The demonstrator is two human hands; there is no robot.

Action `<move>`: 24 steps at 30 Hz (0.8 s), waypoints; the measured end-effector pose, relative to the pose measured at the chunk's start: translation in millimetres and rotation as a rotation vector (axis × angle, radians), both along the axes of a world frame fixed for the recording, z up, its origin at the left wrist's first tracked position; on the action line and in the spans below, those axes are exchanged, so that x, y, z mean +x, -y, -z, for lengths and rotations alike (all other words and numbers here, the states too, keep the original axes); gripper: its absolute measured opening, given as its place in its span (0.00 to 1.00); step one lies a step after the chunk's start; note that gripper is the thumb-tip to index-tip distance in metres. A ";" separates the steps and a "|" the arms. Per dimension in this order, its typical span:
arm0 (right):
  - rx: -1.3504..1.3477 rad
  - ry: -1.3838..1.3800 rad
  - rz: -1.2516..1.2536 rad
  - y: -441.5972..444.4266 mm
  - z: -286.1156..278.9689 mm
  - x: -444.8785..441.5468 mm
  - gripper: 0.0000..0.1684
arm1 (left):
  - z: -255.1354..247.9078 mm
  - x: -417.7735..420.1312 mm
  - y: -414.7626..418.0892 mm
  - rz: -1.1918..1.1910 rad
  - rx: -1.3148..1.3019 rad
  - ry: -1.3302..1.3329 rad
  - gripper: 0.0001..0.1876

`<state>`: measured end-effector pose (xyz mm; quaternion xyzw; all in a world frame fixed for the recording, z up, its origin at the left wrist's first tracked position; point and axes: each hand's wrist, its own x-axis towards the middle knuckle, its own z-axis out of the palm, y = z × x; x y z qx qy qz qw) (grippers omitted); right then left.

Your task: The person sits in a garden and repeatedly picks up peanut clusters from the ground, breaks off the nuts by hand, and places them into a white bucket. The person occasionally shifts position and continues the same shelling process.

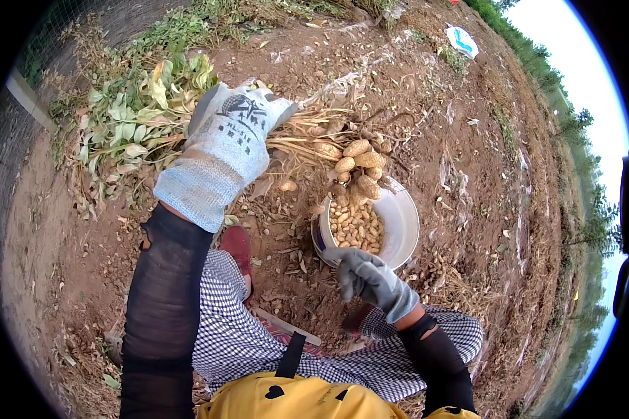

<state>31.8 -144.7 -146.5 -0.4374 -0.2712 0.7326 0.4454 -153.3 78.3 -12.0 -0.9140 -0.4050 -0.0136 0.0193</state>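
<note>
My left hand, in a pale blue and grey work glove, grips a bunch of pulled peanut plants by the stems. Wilted leaves spread to the left of that hand. On the right, a cluster of peanut pods hangs from the roots over the far rim of a white plastic bucket. Loose peanuts lie inside the bucket. My right hand, in a matching glove, is at the bucket's near rim. Its fingers are loosely bent and apart, with nothing visible in them.
The bucket stands on bare brown soil in front of my feet, a red shoe beside it. More plants lie at the far left. Dried roots lie right of the bucket. A white plastic bag rests farther off.
</note>
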 end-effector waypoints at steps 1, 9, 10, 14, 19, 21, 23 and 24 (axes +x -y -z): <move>0.065 0.079 -0.164 12.1 15.0 -16.1 0.30 | 8.0 5.9 -0.5 0.035 -0.007 0.008 0.36; -0.043 0.615 -0.669 44.2 90.3 -62.4 0.28 | -4.9 8.7 -5.4 -0.030 -0.150 -0.115 0.38; -0.102 0.553 -0.494 48.0 102.9 -60.0 0.26 | -1.2 4.3 -4.5 0.009 -0.072 -0.071 0.38; -0.152 0.724 -0.291 51.3 116.8 -57.3 0.21 | 0.2 8.8 -10.3 -0.031 -0.169 -0.107 0.38; 0.145 0.855 -0.292 25.2 2.2 -42.1 0.21 | -0.2 20.0 -7.5 0.040 -0.112 -0.149 0.37; 0.152 0.869 -0.126 10.6 -30.0 -20.5 0.20 | -3.5 24.9 -9.0 0.019 -0.107 -0.152 0.36; 0.029 0.530 0.153 5.8 -27.9 -1.5 0.24 | 2.8 23.3 -8.0 0.048 -0.086 -0.103 0.36; 0.083 0.501 0.183 0.1 -31.2 7.1 0.29 | 8.1 22.3 -7.9 0.061 -0.057 -0.062 0.36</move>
